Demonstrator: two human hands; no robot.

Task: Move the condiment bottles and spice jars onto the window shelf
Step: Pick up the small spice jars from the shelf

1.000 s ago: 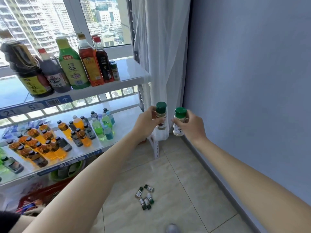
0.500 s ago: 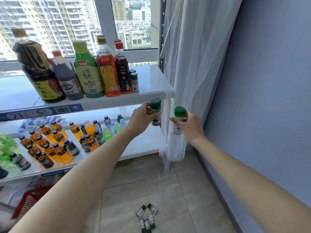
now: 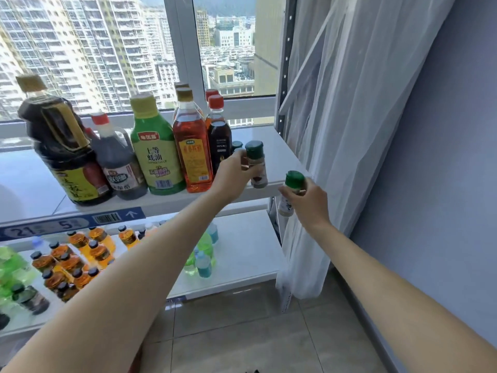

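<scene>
Both hands have climbed since half a second ago: the left hand (image 3: pixel 233 176) has carried its jar up from under the shelf lip to shelf height, and the right hand (image 3: pixel 309 201) has come up behind it.

Head view, only view.
- Left hand: fingers and thumb wrapped round a small clear spice jar with a dark green cap (image 3: pixel 256 164). Jar upright, its base at the front edge of the white window shelf (image 3: pixel 271 146); cannot tell whether it touches the surface.
- Right hand: at 4 o'clock from the left hand, apart from it. Grips a second small jar with a bright green cap and pale contents (image 3: pixel 291 193), held in front of the shelf's right end with its lower half below the shelf edge, near the sheer white curtain (image 3: pixel 336 130).
- On the shelf, 9 o'clock from the left hand, a row: large dark soy sauce bottle with a gold cap (image 3: pixel 60 146), smaller dark handled bottle with a red cap (image 3: pixel 117 162), green oyster sauce bottle with a yellow-green cap (image 3: pixel 154 152), clear bottle of red oil (image 3: pixel 192 146), slim dark bottle with a red cap (image 3: pixel 219 130).
- Just behind the left hand's fingers, another green-capped jar (image 3: pixel 237 145) stands on the shelf, mostly hidden.
- Lower shelf (image 3: pixel 242 254), 7 o'clock: small drink bottles (image 3: pixel 78 254), orange, green and blue.
- Blue-grey wall (image 3: pixel 430 157) at 3 o'clock.
</scene>
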